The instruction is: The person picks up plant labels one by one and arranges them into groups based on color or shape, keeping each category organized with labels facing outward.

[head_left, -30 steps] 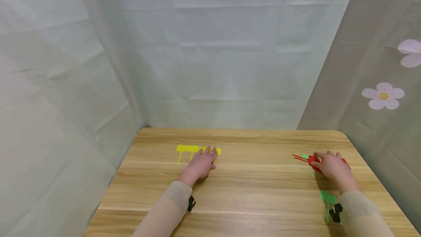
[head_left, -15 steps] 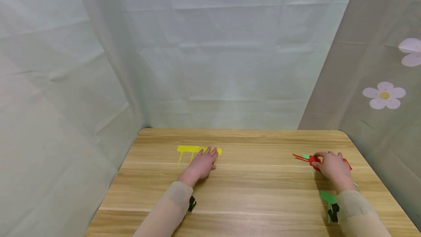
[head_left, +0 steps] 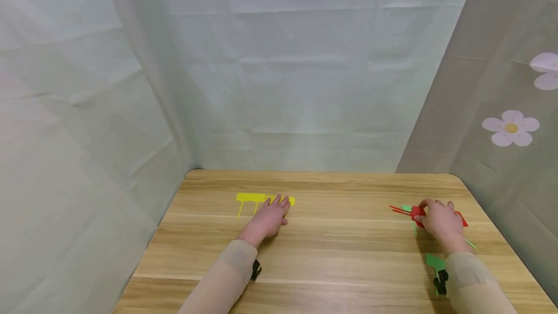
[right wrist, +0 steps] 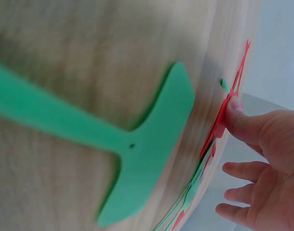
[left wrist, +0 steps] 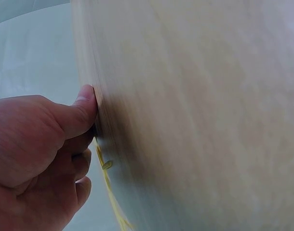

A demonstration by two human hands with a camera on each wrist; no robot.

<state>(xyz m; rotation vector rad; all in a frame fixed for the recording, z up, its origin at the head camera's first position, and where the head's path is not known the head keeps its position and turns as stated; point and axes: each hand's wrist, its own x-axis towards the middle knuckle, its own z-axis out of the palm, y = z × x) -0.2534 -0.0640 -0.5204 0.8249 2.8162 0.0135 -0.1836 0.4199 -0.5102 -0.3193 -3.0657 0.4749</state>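
In the head view, my left hand (head_left: 270,218) lies with its fingers extended over a yellow T-shaped plant label (head_left: 287,200), at the left back of the table. A second yellow label (head_left: 250,197) sits beside it, its thin stems pointing toward me. At the right, my right hand (head_left: 443,219) pinches a red T-shaped plant label (head_left: 417,213) between thumb and index finger, the other fingers loose. More red (head_left: 461,218) shows behind that hand, and green labels (right wrist: 201,173) lie under the red ones. A larger green label (right wrist: 154,144) fills the right wrist view.
A wood-grain table (head_left: 340,256) carries all the labels. Pale cloth (head_left: 296,86) hangs behind and at both sides, with printed flowers (head_left: 511,128) at the right. Near my right sleeve (head_left: 472,275), the closer green label (head_left: 436,261) is partly covered by a black wrist mount (head_left: 441,282).
My right hand and forearm have shifted slightly left, and a thin green stem has come into sight beside that wrist. The left hand stays on the yellow label.
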